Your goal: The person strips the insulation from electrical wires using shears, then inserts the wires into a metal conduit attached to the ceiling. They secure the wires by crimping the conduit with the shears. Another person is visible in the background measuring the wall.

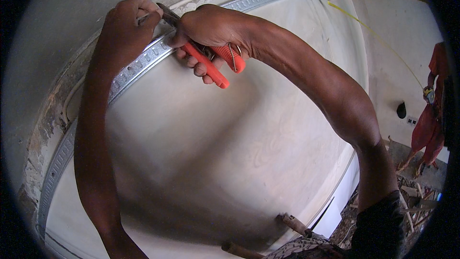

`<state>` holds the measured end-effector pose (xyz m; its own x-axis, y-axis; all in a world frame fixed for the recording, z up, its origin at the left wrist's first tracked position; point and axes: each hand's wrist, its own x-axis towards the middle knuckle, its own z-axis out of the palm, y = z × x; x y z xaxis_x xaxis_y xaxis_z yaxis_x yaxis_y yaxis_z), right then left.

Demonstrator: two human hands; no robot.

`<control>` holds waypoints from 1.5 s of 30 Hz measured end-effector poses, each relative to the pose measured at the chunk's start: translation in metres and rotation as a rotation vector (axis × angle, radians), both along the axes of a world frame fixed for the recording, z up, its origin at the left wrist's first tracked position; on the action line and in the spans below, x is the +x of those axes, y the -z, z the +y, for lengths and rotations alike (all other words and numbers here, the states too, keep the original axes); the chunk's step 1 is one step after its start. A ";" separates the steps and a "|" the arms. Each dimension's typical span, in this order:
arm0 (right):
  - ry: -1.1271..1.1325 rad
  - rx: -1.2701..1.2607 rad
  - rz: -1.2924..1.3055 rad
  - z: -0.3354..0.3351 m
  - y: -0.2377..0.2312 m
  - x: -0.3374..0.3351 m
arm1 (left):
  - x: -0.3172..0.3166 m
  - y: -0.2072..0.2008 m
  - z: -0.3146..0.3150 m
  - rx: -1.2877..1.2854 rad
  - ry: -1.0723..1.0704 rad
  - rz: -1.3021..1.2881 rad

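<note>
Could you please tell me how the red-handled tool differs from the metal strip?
The red-handled tool has bright handles and a dark head; the metal strip is silvery grey. The tool, in the right hand, is short; the strip runs far longer, along the wall. Both look at least partly metal.

The left hand (128, 26) and right hand (206, 31) are bare; a short black sleeve (381, 228) ends above the right elbow (362, 132); dark-and-pale patterned cloth (302, 249) shows beside it.
</note>
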<state>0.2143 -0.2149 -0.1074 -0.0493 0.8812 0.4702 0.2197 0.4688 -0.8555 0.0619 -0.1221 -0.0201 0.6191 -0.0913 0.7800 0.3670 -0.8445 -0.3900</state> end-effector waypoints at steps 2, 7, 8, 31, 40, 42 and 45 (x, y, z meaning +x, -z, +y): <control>0.010 -0.006 0.005 0.001 0.001 -0.001 | -0.004 -0.005 0.001 -0.079 0.008 0.075; 0.081 0.001 0.027 -0.003 0.003 -0.010 | -0.006 -0.001 0.001 -0.021 0.028 0.011; 0.079 0.016 0.020 -0.005 0.004 -0.012 | -0.006 0.001 0.000 0.045 0.022 -0.008; -0.009 0.007 0.067 -0.017 0.003 -0.014 | -0.002 0.013 -0.006 0.127 0.107 -0.092; -0.054 0.017 0.048 -0.013 0.003 -0.005 | -0.007 -0.002 -0.002 0.012 0.005 0.006; -0.025 0.038 0.053 -0.014 0.004 -0.009 | -0.007 -0.003 0.001 -0.027 0.057 -0.003; 0.000 0.046 0.052 -0.016 0.003 -0.011 | -0.007 -0.003 0.005 -0.122 0.177 -0.046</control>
<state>0.2033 -0.2306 -0.1104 -0.0242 0.8586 0.5122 0.1755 0.5080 -0.8433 0.0551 -0.1168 -0.0175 0.5656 -0.0984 0.8188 0.2238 -0.9373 -0.2673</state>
